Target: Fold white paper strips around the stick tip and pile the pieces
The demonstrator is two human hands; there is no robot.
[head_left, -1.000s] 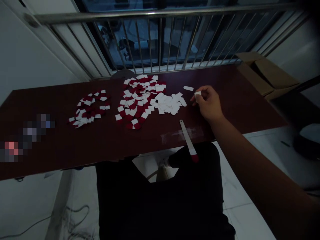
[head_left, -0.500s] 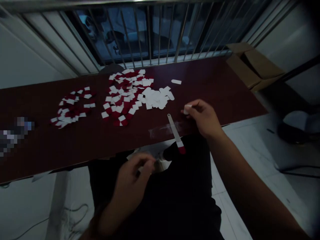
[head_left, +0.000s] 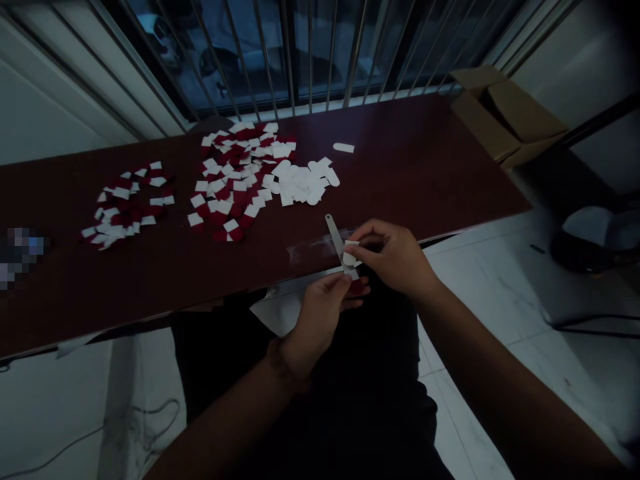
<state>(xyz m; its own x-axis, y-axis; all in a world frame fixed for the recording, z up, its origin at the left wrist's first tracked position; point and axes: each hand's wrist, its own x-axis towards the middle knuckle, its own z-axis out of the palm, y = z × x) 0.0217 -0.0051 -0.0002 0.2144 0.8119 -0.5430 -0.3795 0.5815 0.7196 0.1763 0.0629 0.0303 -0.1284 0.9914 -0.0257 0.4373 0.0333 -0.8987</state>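
A flat, pale strip (head_left: 334,232) with a hole at its far end, ruler-like, juts over the table's front edge. On its near end sits a small red-and-white piece (head_left: 356,287). My left hand (head_left: 323,310) is closed on that piece, thumb on top and fingertips showing beyond it. My right hand (head_left: 395,257) pinches a small white round-ended tab (head_left: 350,256) just above the strip; whether the tab touches it I cannot tell. A pile of similar white tabs (head_left: 303,183) lies further back, beside a larger heap of red-and-white pieces (head_left: 235,177).
A smaller ring-like group of red-and-white pieces (head_left: 120,210) lies on the dark red table (head_left: 410,153) at left. One lone white tab (head_left: 344,148) rests behind the pile. Clear tape (head_left: 313,250) sticks near the front edge. An open cardboard box (head_left: 520,123) stands at right.
My left hand has come up and right and taken hold of the red-and-white piece on the strip. My right hand has brought the white tab down and left over the strip. The view has shifted slightly.
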